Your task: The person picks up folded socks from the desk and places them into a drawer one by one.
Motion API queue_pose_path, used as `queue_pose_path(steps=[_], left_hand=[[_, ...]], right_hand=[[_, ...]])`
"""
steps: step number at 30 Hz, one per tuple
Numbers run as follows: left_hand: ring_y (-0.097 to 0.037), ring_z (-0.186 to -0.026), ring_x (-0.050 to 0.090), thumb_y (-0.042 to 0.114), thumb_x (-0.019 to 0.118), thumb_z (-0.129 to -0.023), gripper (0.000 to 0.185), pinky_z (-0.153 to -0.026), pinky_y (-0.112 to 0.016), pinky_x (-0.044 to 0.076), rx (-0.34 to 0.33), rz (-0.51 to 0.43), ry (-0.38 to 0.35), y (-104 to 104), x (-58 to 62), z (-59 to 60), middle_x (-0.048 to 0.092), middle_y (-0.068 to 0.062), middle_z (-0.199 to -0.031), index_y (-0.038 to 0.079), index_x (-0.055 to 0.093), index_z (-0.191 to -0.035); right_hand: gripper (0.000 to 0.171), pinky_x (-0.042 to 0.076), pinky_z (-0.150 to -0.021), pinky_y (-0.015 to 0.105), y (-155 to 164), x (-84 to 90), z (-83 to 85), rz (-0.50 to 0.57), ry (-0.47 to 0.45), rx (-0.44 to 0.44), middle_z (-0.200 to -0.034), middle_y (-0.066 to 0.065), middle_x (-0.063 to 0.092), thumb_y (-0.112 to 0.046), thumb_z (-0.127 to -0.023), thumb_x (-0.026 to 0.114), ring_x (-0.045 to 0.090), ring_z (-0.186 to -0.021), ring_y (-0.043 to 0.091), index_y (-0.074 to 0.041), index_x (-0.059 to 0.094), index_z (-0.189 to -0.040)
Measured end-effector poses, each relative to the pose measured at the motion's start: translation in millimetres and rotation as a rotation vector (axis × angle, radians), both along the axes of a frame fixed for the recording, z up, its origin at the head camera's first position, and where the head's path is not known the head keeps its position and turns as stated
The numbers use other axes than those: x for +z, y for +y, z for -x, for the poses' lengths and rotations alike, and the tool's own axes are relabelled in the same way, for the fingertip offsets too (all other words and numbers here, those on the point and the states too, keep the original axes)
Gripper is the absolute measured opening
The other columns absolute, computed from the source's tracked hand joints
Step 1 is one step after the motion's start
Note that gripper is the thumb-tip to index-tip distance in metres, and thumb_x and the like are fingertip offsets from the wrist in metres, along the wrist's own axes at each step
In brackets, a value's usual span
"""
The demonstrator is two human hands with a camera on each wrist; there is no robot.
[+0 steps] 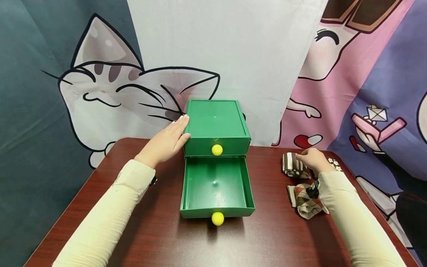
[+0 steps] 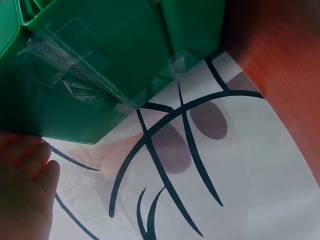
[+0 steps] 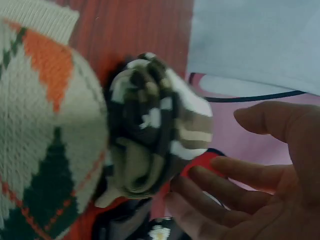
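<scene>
Left hand (image 1: 166,142), flat, braces green drawer unit (image 1: 217,128); right hand (image 1: 313,160), fingers loose, should pinch striped sock (image 1: 293,165) fully before lifting.

L arm stretched fwd, left hand (image 1: 165,142) flat, fingers straight and together. R arm bent in, right hand (image 1: 313,160) palm down, fingers (image 3: 220,187) loosely spread, thumb apart. Both in cream sleeves.

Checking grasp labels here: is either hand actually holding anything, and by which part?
Nothing is held. The left hand rests flat against the green plastic drawer unit's left side; the right hand is open beside the rolled brown striped sock.
</scene>
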State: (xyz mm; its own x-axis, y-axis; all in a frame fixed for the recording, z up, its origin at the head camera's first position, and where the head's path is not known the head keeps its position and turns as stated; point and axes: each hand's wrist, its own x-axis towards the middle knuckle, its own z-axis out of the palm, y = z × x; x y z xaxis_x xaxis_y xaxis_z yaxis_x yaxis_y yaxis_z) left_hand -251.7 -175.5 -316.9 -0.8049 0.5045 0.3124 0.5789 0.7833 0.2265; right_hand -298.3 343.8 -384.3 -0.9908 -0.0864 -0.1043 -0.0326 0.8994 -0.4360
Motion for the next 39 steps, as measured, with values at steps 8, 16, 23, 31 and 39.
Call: queue_pose_path(steps=[8, 16, 23, 31, 39], left_hand=[[-0.033, -0.153, 0.021, 0.031, 0.039, -0.111, 0.062, -0.127, -0.042, 0.013, -0.002, -0.005, 0.005, 1, -0.2, -0.8, 0.024, -0.019, -0.165, -0.006, 0.023, -0.158], [-0.031, -0.154, 0.019, 0.031, 0.039, -0.111, 0.062, -0.127, -0.041, 0.013, 0.003, -0.010, -0.001, 1, 0.3, -1.6, 0.023, -0.019, -0.165, -0.005, 0.023, -0.158], [-0.031, -0.154, 0.019, 0.032, 0.039, -0.111, 0.062, -0.127, -0.041, 0.013, 0.000, -0.010, 0.004, 0, -0.7, 0.0, 0.023, -0.019, -0.165, -0.005, 0.022, -0.158], [-0.032, -0.154, 0.020, 0.032, 0.039, -0.111, 0.062, -0.127, -0.042, 0.013, 0.003, -0.009, -0.002, 0, -0.6, 0.6, 0.023, -0.019, -0.165, -0.005, 0.022, -0.158], [-0.029, -0.154, 0.018, 0.032, 0.040, -0.111, 0.062, -0.127, -0.042, 0.014, 0.007, -0.012, -0.005, 0, -1.0, 1.2, 0.024, -0.019, -0.165, -0.005, 0.022, -0.158]], right_hand=[[0.038, 0.047, -0.062, 0.039, 6, -13.6, 4.2, -0.054, -0.081, 0.016, -0.063, 0.004, 0.050, -0.028, -0.092, 0.063, 0.053, -0.063, 0.026, -0.011, 0.050, -0.061], [0.041, 0.043, -0.055, 0.033, 10, -24.4, 6.3, 0.013, -0.132, -0.045, -0.059, -0.002, 0.041, -0.030, -0.093, 0.064, 0.048, -0.056, 0.020, -0.015, 0.044, -0.062], [0.032, 0.046, -0.052, 0.031, 9, -29.7, 4.7, 0.084, -0.109, -0.097, -0.062, 0.000, 0.051, -0.026, -0.089, 0.069, 0.050, -0.054, 0.017, -0.003, 0.061, -0.069], [0.052, 0.057, -0.056, 0.036, 10, -33.7, 1.2, 0.180, -0.084, -0.150, -0.103, 0.029, 0.066, -0.026, -0.090, 0.073, 0.060, -0.069, 0.023, 0.017, 0.064, -0.118], [0.063, 0.055, -0.085, 0.050, 9, -33.3, -1.4, 0.180, -0.060, -0.146, -0.129, 0.039, 0.056, -0.028, -0.092, 0.073, 0.059, -0.109, 0.048, 0.020, 0.056, -0.130]])
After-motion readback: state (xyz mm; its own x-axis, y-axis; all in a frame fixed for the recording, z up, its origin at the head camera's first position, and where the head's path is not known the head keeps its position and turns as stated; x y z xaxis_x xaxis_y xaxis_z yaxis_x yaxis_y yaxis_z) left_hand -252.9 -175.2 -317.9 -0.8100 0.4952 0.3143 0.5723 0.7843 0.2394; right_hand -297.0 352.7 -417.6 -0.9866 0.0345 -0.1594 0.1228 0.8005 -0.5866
